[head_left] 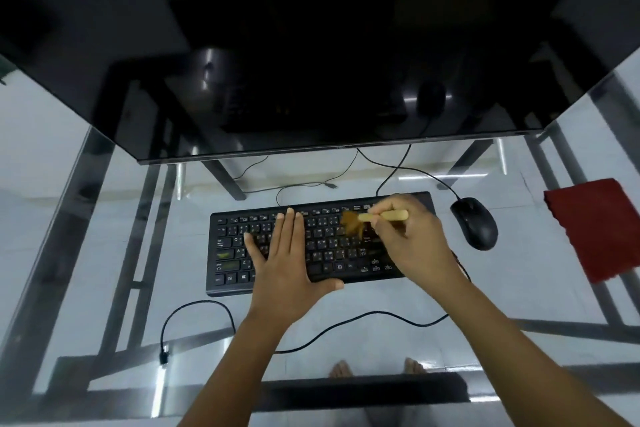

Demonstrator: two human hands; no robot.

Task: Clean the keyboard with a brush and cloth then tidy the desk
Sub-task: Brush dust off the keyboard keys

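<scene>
A black keyboard (228, 253) lies flat on the glass desk (381, 302) in front of me. My left hand (282, 263) presses on its middle keys with straight, spread fingers. My right hand (412, 239) grips the pale wooden handle of a small brush (372, 217) over the keyboard's right part. The brown bristles are blurred and point left, down at the keys. A dark red cloth (599, 229) lies folded at the desk's right edge, apart from both hands.
A black mouse (475, 222) sits right of the keyboard, its cable running back under the large dark monitor (311, 62). Loose black cables (197, 308) curl on the glass near the front edge. Through the glass I see the metal frame and bare feet.
</scene>
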